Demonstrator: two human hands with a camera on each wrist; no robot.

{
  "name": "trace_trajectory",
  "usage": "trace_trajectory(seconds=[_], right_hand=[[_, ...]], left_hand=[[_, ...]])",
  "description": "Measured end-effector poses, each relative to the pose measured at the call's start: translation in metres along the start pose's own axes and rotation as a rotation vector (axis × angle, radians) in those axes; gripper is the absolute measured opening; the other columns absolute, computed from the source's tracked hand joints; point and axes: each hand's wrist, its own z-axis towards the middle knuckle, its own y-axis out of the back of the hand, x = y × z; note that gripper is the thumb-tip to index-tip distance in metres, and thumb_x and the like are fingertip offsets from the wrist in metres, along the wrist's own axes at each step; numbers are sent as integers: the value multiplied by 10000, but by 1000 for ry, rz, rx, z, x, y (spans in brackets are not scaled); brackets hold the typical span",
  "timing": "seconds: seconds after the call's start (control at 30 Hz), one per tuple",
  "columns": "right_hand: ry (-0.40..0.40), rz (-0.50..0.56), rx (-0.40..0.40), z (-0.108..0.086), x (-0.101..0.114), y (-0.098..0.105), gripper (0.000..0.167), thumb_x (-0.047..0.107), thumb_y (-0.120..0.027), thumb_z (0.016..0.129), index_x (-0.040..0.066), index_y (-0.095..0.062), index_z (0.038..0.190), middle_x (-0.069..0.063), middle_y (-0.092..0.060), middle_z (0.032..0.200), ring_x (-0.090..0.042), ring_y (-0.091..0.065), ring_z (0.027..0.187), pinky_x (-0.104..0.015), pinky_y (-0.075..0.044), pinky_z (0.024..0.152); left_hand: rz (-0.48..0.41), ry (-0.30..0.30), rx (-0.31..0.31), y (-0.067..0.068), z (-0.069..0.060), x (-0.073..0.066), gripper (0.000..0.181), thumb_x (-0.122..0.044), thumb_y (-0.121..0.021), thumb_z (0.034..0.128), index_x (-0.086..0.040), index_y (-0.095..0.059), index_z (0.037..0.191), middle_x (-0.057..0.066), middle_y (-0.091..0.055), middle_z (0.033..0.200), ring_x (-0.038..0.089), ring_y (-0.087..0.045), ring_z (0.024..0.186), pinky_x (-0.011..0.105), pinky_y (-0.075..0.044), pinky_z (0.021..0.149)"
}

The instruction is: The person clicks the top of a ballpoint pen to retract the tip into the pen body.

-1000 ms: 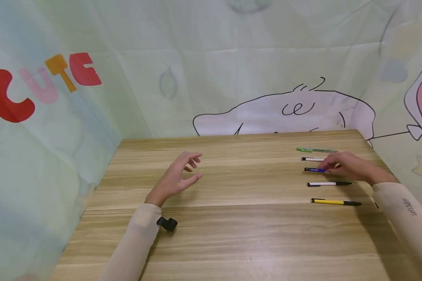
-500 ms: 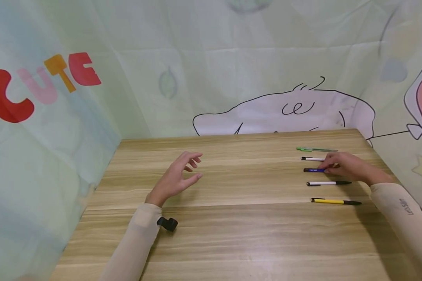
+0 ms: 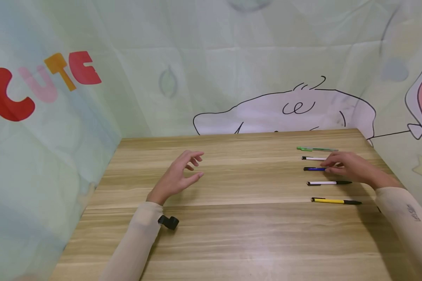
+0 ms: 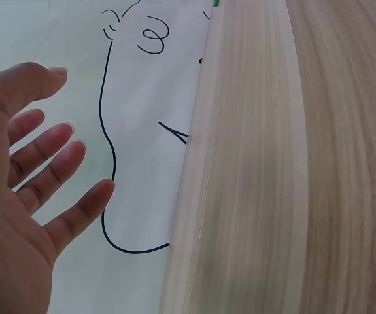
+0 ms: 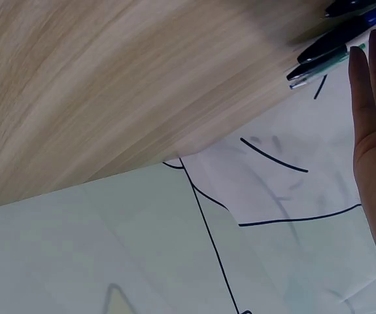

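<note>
A blue pen (image 3: pixel 313 169) lies crosswise on the table within a row of pens. Over its right part is my right hand (image 3: pixel 349 166), its fingertips just above the pen and the thumb apart from them. The right wrist view shows these fingers (image 5: pixel 363 91) nearly straight beside the blue pen's dark end (image 5: pixel 331 42). Behind it lie a white pen (image 3: pixel 311 158), partly covered by the hand, and a green pen (image 3: pixel 316 148). In front are another white pen (image 3: pixel 323 183) and a yellow pen (image 3: pixel 332 201). My left hand (image 3: pixel 177 173) hovers over the table's left half, fingers relaxed, holding nothing.
The wood-grain table (image 3: pixel 232 234) ends at a printed cloth backdrop (image 3: pixel 144 78) behind and at both sides. A small black device (image 3: pixel 168 222) sits at the left sleeve's cuff.
My right fingers pinched the blue pen before; now they have loosened and lifted slightly from it. The pen stays in the row. My left hand has hardly moved.
</note>
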Motion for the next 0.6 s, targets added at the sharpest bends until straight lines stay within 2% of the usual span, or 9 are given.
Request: trace_trajectory(seconds=[0.17, 0.3, 0.43, 0.6], right_hand=[[15, 60, -46, -3, 8, 2, 188, 121, -750, 929, 182, -778, 1104, 85, -703, 1060, -42, -641, 950, -342, -597, 823], [85, 124, -81, -5, 12, 0, 219, 65, -761, 906, 160, -775, 1103, 65, -717, 1054, -1, -636, 935, -262, -590, 810], [161, 197, -95, -8, 15, -3, 254, 7, -770, 878, 107, -762, 1111, -4, -721, 1043, -14, -647, 932, -189, -568, 803], [162, 244, -78, -12, 16, -5, 274, 37, -780, 875, 91, -747, 1142, -26, -730, 1057, -84, -676, 948, -140, -533, 819]], left_hand=[[0, 5, 4, 0, 2, -1, 595, -159, -752, 933, -159, -489, 1466, 26, -579, 1228, 190, -570, 1068, 398, -583, 874], [-2, 2, 5, 0, 3, -1, 592, -160, -753, 932, -154, -491, 1463, 26, -579, 1227, 187, -568, 1072, 397, -582, 877], [-2, 4, 7, -1, 3, -2, 594, -157, -755, 930, -148, -491, 1462, 25, -581, 1224, 188, -569, 1076, 388, -581, 878], [-7, 5, 6, -1, 3, -3, 590, -150, -754, 929, -140, -495, 1459, 28, -584, 1221, 187, -570, 1071, 389, -582, 874]])
